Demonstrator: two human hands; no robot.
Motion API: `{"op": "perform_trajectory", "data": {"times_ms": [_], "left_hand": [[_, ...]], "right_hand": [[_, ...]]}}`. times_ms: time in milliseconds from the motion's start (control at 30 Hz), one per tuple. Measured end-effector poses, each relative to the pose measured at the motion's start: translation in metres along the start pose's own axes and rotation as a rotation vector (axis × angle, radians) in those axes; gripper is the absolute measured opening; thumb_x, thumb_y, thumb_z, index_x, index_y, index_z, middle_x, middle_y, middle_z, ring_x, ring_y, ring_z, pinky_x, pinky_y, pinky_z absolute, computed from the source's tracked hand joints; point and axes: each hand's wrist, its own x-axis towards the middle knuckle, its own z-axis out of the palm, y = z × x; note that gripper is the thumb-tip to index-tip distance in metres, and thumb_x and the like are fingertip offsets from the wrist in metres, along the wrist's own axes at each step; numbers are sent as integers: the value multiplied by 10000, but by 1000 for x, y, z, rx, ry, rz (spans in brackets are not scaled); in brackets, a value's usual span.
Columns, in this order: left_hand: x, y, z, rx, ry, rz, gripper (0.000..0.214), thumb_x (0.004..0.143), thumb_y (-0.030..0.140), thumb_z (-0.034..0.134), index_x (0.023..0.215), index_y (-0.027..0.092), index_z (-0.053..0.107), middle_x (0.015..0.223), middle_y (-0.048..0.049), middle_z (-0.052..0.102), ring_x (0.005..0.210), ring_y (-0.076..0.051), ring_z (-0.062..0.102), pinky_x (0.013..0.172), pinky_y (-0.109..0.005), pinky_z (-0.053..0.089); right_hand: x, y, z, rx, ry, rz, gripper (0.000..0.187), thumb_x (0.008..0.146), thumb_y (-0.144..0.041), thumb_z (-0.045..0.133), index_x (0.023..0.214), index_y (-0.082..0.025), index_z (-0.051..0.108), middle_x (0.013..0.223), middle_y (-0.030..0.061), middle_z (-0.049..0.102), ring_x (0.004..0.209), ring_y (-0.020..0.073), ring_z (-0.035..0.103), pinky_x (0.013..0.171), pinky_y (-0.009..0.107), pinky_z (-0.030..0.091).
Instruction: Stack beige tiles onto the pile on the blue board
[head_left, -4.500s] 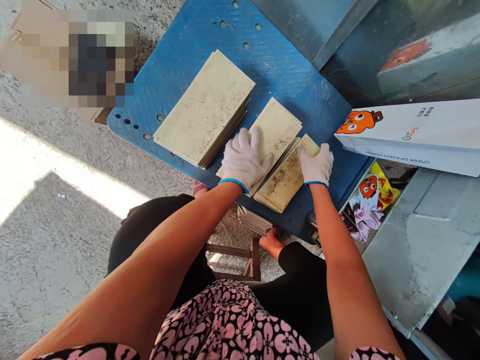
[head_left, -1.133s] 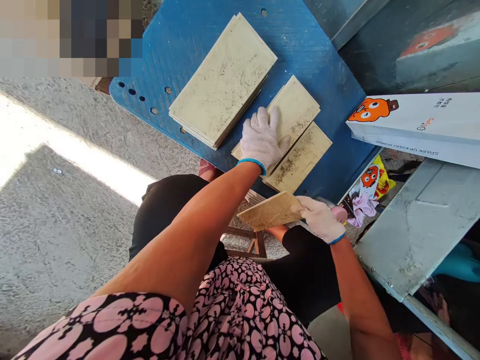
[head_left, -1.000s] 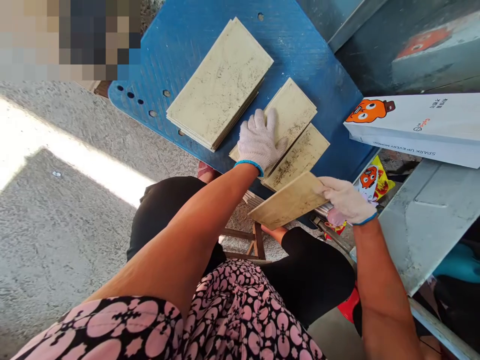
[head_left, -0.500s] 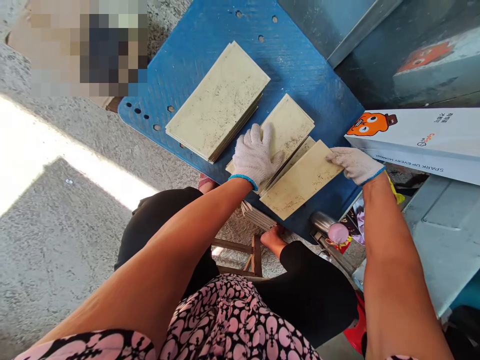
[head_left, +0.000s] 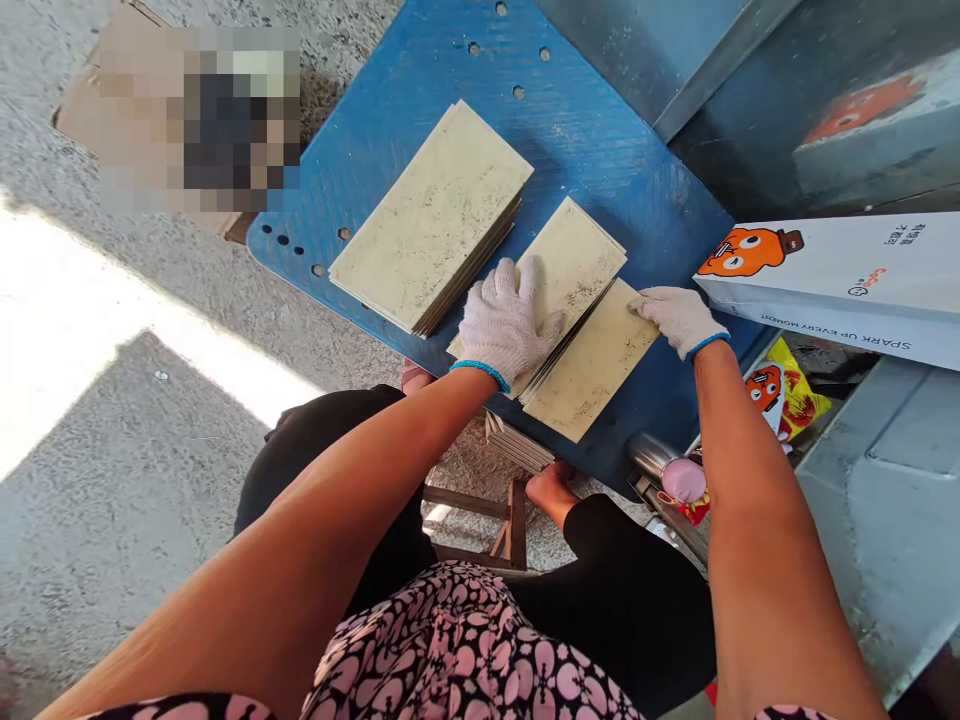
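Note:
Both hands wear white knit gloves. My left hand [head_left: 504, 322] lies flat, fingers spread, on a tilted stack of pale rectangular tiles [head_left: 574, 262] on the blue board [head_left: 600, 150]. My right hand [head_left: 677, 315] rests with fingers extended on the far right corner of a single tile [head_left: 592, 370], which lies flat against the lower side of that stack. A larger stack of the same tiles [head_left: 431, 225] sits to the left on the board, apart from both hands.
A white carton with an orange cartoon face [head_left: 832, 275] lies to the right. A metal flask with a pink cap [head_left: 664, 470], a yellow snack packet [head_left: 784, 390] and more tiles [head_left: 517, 445] on a wooden stool [head_left: 480, 520] sit below the board. Concrete floor at left.
My right hand brought a tile up from below the board and laid it down beside the stack under my left hand. The left hand stayed pressed on the stack.

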Motion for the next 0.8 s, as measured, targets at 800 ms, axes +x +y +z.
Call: {"op": "perform_trajectory", "data": {"times_ms": [800], "left_hand": [[3,1,3,-180,-72,-2,992,897,729,428,1631,147,100,1686,-167,178,1486,-446,160,1185,-628,183]], "right_hand": [[-201,-3,108,-649,-246,-343,351,1042,-423,438,1012,-240,735,898,74,717,881,236,644,809,328,448]]}}
